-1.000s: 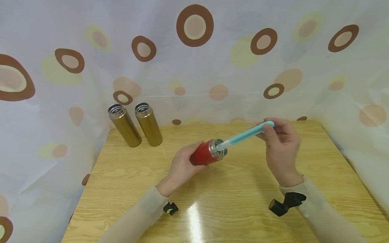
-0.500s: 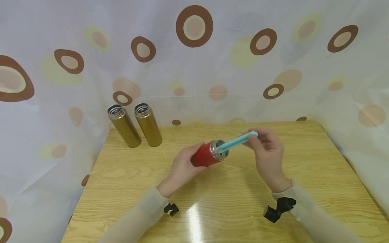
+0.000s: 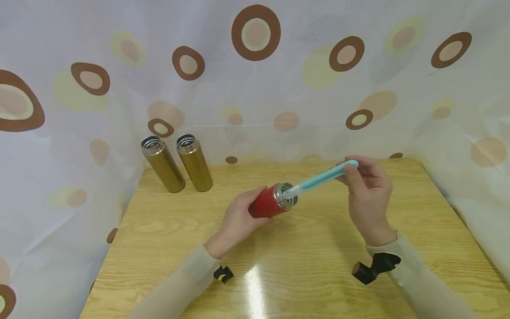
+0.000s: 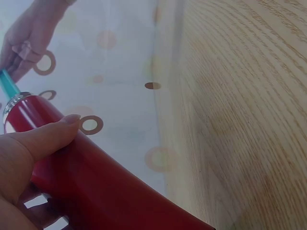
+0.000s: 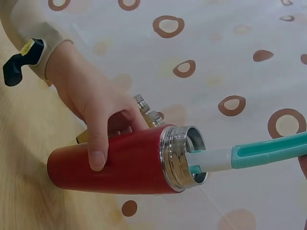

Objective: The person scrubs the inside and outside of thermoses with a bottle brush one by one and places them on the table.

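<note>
A red metal thermos bottle [image 3: 264, 204] is tilted above the wooden table, its lidless steel mouth facing right. My left hand [image 3: 240, 213] grips it around the body, thumb along the near side. The right hand [image 3: 368, 197] pinches the end of a teal-handled bottle brush [image 3: 323, 178] between thumb and fingers. In the right wrist view, the white neck of the brush enters the steel mouth [image 5: 194, 158]; its head is hidden inside. The left wrist view shows the left thumb lying across the red wall of the bottle.
Two gold thermos bottles, one farther left [image 3: 165, 170] and one beside it [image 3: 196, 168], stand lidless at the table's back left. A patterned curtain [image 3: 255, 97] hangs behind the wooden table [image 3: 303, 274].
Half a second ago the right hand had moved left and pushed the brush deeper into the bottle. Now it is drawn back out to the right, showing the white neck. The left hand stays nearly still.
</note>
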`<action>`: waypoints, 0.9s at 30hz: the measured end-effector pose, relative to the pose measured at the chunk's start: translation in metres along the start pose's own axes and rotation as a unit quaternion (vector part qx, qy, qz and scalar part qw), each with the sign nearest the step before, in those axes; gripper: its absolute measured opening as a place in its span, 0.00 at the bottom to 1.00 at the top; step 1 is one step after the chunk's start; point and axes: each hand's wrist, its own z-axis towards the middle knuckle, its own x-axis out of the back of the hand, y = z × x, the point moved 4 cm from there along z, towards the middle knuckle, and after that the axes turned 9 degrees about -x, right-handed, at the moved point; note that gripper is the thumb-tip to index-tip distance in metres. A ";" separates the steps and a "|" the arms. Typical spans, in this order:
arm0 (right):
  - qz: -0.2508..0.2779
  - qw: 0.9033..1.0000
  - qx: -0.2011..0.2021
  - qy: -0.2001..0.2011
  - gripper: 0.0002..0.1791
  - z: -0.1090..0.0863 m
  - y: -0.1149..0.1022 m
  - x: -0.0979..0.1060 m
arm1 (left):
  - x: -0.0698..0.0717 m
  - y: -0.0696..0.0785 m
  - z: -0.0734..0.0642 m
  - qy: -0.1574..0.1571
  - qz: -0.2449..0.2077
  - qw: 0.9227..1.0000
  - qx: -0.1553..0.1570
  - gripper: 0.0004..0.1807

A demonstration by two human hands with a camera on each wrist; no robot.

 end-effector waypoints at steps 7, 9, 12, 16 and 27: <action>-0.071 0.997 -0.023 -0.004 0.08 -0.008 0.012 -0.002 | 0.000 0.001 0.001 0.003 0.008 1.000 -0.006 0.44; -0.100 0.994 -0.034 -0.010 0.08 -0.013 0.016 -0.002 | 0.000 0.001 0.001 0.001 0.011 1.000 -0.006 0.43; -0.122 0.991 -0.045 -0.026 0.09 -0.018 0.022 -0.003 | -0.002 0.001 0.002 -0.005 0.011 1.000 -0.002 0.44; -0.130 0.990 -0.043 -0.039 0.09 -0.019 0.023 -0.004 | -0.003 0.002 0.002 -0.010 0.002 1.000 0.005 0.43; -0.045 0.999 -0.003 -0.004 0.09 -0.002 0.000 0.003 | 0.000 0.002 0.002 -0.007 -0.004 1.000 0.004 0.43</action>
